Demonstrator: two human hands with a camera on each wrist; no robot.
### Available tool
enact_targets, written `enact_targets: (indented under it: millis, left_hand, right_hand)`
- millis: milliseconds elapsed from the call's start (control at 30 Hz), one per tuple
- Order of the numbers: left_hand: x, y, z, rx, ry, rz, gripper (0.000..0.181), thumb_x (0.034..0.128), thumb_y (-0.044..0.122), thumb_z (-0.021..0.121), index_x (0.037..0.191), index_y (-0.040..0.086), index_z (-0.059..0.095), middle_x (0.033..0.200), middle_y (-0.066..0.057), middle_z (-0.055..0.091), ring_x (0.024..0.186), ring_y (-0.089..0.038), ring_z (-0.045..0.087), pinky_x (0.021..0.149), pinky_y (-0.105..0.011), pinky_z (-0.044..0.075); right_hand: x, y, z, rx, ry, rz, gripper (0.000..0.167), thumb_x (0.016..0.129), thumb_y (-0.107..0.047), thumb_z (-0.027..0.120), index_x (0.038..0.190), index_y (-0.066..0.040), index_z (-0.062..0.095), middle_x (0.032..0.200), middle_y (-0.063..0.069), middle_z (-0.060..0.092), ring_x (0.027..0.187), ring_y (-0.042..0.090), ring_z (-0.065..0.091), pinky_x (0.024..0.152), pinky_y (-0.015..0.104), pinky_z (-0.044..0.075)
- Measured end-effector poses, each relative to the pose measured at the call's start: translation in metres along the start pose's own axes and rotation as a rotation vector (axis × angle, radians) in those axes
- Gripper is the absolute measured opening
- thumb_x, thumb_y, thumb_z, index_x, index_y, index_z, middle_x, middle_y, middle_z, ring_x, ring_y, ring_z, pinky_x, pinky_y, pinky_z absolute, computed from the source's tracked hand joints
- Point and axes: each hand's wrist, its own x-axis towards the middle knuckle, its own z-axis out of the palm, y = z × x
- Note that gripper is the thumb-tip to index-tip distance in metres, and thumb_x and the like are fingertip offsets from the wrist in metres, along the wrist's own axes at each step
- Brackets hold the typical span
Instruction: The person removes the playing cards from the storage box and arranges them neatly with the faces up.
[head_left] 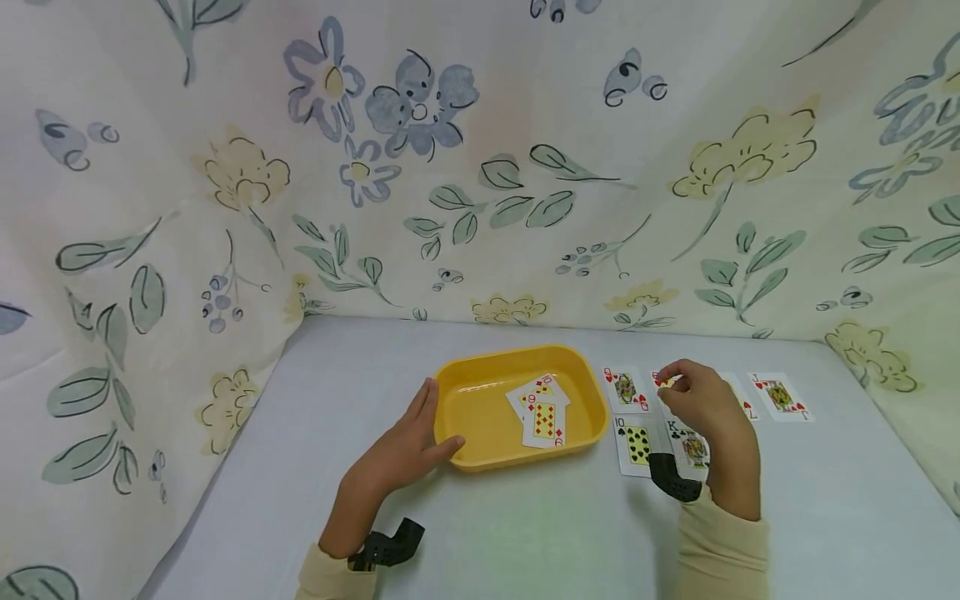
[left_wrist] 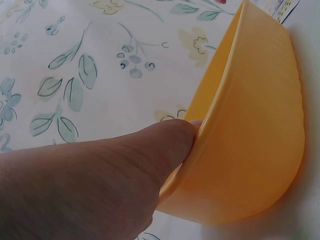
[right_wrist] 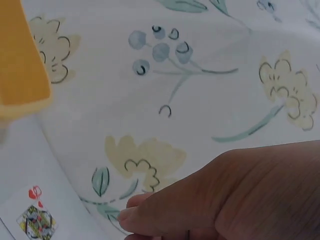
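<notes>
My left hand (head_left: 405,446) rests against the left end of a yellow plastic tray (head_left: 480,454), fingers stretched along its side and thumb at the near corner. In the left wrist view the thumb (left_wrist: 175,142) lies at the tray's rim. Inside the tray are a nine of diamonds (head_left: 544,421) and another red card partly under it. My right hand (head_left: 705,404) hovers over the laid-out playing cards, thumb and index finger curled close together, with no card visible between them. Beneath it, a red card (head_left: 656,377) and a king of spades (head_left: 690,450) are partly covered.
Right of the tray, cards lie face up in two rows. They include a queen of hearts (head_left: 626,390), a ten of spades (head_left: 633,447) and a jack of hearts (head_left: 780,396). A flowered cloth (head_left: 480,267) hangs behind the white table (head_left: 525,533).
</notes>
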Motion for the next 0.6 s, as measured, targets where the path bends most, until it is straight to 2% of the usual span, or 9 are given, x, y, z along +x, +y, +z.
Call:
enact_targets:
  millis: [233, 433, 600]
  left_hand:
    - [-0.001, 0.0, 0.001, -0.015, -0.011, -0.001, 0.097, 0.1013, 0.042, 0.064, 0.162, 0.0, 0.0, 0.17, -0.018, -0.003, 0.156, -0.032, 0.008, 0.122, -0.051, 0.02]
    - [0.0, -0.001, 0.001, -0.003, -0.008, -0.004, 0.097, 0.1012, 0.042, 0.064, 0.163, 0.0, 0.002, 0.171, -0.017, -0.002, 0.156, -0.032, 0.01, 0.122, -0.051, 0.02]
    - [0.0, 0.0, 0.0, 0.003, -0.003, -0.002, 0.097, 0.1011, 0.042, 0.064, 0.163, 0.0, 0.002, 0.171, -0.018, -0.001, 0.156, -0.032, 0.01, 0.122, -0.051, 0.021]
  right_hand:
    - [0.003, -0.035, 0.024, 0.003, -0.006, -0.108, 0.021, 0.093, -0.007, 0.061, 0.113, -0.001, 0.065, 0.083, 0.009, 0.059, 0.071, 0.025, 0.052, 0.058, 0.034, 0.045]
    - [0.005, -0.058, 0.043, 0.013, 0.017, -0.121, 0.024, 0.089, -0.004, 0.061, 0.112, -0.001, 0.067, 0.081, 0.009, 0.056, 0.069, 0.025, 0.052, 0.058, 0.033, 0.045]
    - [0.008, -0.071, 0.056, 0.013, 0.003, -0.164, 0.024, 0.088, -0.002, 0.062, 0.112, 0.0, 0.067, 0.079, 0.009, 0.055, 0.065, 0.023, 0.05, 0.056, 0.032, 0.044]
